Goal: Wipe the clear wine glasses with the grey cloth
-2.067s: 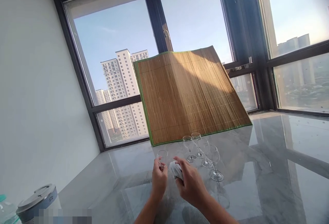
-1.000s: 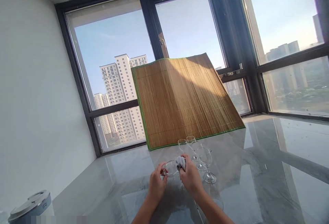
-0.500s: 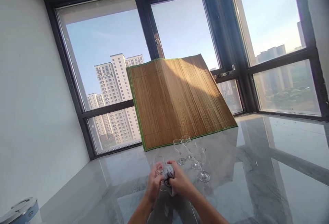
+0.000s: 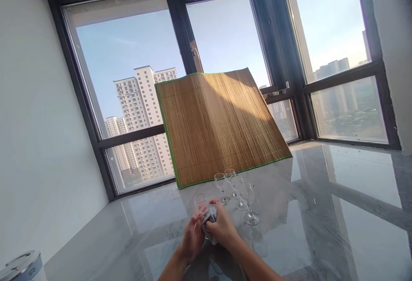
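A clear stemmed wine glass [image 4: 200,198] is gripped in my left hand [image 4: 192,233], fingers closed round its lower part. My right hand [image 4: 223,228] is shut on a grey-white cloth [image 4: 210,220], which is bunched against the glass. The rim of the glass shows above my fingers; its stem and foot are mostly covered by the hands and cloth. Just ahead and to the right, several more stemmed glasses stand upright in a group, the nearest glass [image 4: 251,218] beside my right wrist.
The surface is a glossy grey marbled top [image 4: 309,229]. Behind the glasses a bamboo mat [image 4: 222,126] with green edging leans against the dark-framed window [image 4: 128,131]. At the lower left is a container with a pale lid [image 4: 22,261]. A white wall [image 4: 38,122] rises on the left.
The cloth and my right hand have shifted slightly across the held glass, and my left hand has turned round it. The whole view has moved a little, so everything sits slightly further left.
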The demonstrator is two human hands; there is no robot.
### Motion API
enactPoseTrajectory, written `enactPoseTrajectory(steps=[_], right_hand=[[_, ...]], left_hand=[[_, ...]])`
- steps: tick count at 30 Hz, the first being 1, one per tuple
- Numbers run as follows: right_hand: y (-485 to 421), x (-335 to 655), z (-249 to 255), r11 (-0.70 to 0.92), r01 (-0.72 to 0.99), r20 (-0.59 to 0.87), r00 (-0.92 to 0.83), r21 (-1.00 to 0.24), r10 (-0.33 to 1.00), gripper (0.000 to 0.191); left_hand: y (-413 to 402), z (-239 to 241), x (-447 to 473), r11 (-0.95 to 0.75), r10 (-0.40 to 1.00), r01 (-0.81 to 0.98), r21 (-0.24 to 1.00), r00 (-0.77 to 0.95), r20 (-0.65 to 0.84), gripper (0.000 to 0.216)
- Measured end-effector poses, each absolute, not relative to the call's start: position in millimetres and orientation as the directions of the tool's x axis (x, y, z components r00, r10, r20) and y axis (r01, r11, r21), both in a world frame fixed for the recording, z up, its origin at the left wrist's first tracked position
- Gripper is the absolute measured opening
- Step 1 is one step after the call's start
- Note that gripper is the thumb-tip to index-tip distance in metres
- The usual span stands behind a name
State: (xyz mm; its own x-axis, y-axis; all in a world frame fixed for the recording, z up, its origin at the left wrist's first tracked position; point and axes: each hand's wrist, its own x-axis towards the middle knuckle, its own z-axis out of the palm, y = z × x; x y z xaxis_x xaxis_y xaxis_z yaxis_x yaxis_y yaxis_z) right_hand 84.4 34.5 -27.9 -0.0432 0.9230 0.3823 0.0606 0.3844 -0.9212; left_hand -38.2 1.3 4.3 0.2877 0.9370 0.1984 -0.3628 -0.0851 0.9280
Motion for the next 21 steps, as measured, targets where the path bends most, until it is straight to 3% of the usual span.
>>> enactPoseTrajectory(steps=[6, 11, 15, 21], right_hand=[[28, 93, -12, 0.332, 0.28, 0.357, 0.043, -0.901, 0.933, 0.052], [23, 102, -2, 0.304, 0.455, 0.374, 0.069, -0.837, 0.925, 0.056], [24, 102, -4, 0.316, 0.456, 0.364, 0.019, -0.832, 0.931, 0.057], [33, 96, -19, 0.32, 0.279, 0.336, 0.01, -0.905, 0.942, 0.062]], left_hand=[[13, -8, -47, -0.178, 0.961, -0.255, 0.951, 0.161, 0.223, 0.055], [17, -15, -52, -0.182, 0.976, -0.175, 0.968, 0.086, 0.199, 0.063], [10, -12, -42, -0.143, 0.965, -0.248, 0.958, 0.18, 0.191, 0.07], [-2, -3, -37, -0.117, 0.951, -0.259, 0.959, 0.248, 0.183, 0.065]])
